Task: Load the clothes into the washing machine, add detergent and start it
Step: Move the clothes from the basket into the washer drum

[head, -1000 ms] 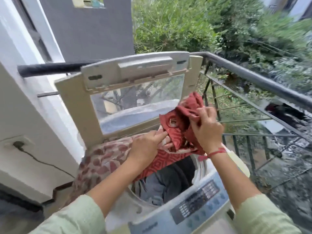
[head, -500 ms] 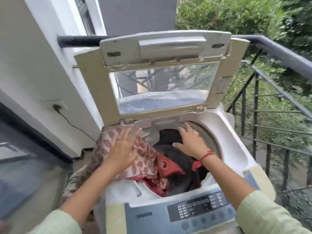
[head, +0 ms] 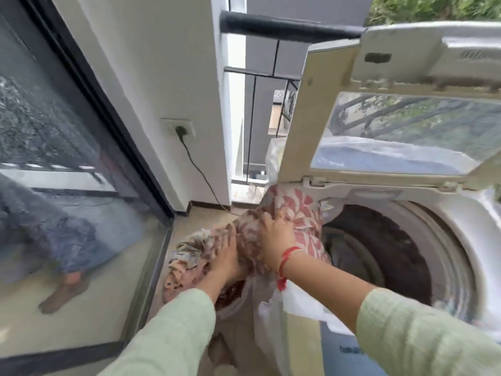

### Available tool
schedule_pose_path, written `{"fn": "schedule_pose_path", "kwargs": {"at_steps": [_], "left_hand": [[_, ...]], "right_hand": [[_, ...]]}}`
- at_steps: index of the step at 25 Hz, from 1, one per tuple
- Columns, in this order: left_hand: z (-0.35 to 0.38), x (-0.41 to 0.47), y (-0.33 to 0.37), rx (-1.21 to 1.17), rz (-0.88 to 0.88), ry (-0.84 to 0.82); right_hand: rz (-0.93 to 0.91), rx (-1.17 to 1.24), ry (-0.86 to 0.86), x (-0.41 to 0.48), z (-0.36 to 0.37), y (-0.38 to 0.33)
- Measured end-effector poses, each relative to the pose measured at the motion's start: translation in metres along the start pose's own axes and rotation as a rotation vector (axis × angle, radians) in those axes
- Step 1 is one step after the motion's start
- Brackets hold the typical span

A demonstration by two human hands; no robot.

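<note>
A: Head view: where is the laundry?
B: The patterned cloth (head: 298, 210) hangs over the washing machine (head: 461, 240) rim, outside the drum (head: 393, 253). The right hand (head: 275, 236) clutches it. The left hand (head: 226, 257) is blurred, its grip unclear. If let go, the cloth could slide to the floor (head: 189, 221).

A red-and-cream patterned cloth (head: 301, 213) drapes over the left rim of the top-loading washing machine (head: 466, 240), whose lid (head: 311, 109) stands open. The right hand (head: 276, 240) grips the cloth at the rim. The left hand (head: 227, 257), blurred, touches the bunch hanging outside.
</note>
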State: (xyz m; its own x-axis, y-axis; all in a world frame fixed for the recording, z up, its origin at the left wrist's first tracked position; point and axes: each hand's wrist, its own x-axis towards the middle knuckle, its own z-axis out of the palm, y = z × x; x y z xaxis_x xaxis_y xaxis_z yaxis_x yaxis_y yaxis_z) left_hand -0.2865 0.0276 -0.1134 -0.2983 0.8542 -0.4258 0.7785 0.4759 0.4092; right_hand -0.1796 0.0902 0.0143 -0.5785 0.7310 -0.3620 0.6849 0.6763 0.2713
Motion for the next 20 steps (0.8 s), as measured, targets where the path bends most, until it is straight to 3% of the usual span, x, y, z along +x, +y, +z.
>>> {"fn": "schedule_pose_path", "kwargs": {"at_steps": [3, 5, 7, 9, 11, 13, 17, 19, 20], "left_hand": [[0.005, 0.016, 0.017, -0.255, 0.015, 0.052], [0.000, 0.011, 0.026, -0.295, 0.061, 0.094], [-0.020, -0.004, 0.039, -0.287, 0.050, 0.214], [-0.052, -0.030, 0.060, -0.398, 0.079, 0.396], [-0.088, -0.057, 0.093, -0.273, 0.329, 0.712], [-0.108, -0.079, 0.152, -0.038, 0.582, 0.893], [-0.078, -0.095, 0.302, 0.083, 0.772, 0.772], [-0.033, -0.069, 0.324, 0.300, 0.677, 0.474], [-0.015, -0.056, 0.319, 0.427, 0.549, 0.243]], "right_hand": [[-0.097, 0.029, 0.255, -0.010, -0.001, 0.010], [-0.200, 0.098, 0.403, -0.021, 0.009, 0.031], [-0.277, 0.201, 0.513, -0.039, 0.023, 0.066], [-0.218, 0.278, 0.641, -0.063, 0.029, 0.109], [-0.090, 0.316, 0.823, -0.091, 0.029, 0.161], [0.036, 0.342, 1.010, -0.128, 0.028, 0.217], [0.409, 0.418, 1.145, -0.187, 0.052, 0.316], [0.453, 0.498, 1.041, -0.178, 0.088, 0.335], [0.353, 0.497, 0.883, -0.169, 0.105, 0.333]]}}
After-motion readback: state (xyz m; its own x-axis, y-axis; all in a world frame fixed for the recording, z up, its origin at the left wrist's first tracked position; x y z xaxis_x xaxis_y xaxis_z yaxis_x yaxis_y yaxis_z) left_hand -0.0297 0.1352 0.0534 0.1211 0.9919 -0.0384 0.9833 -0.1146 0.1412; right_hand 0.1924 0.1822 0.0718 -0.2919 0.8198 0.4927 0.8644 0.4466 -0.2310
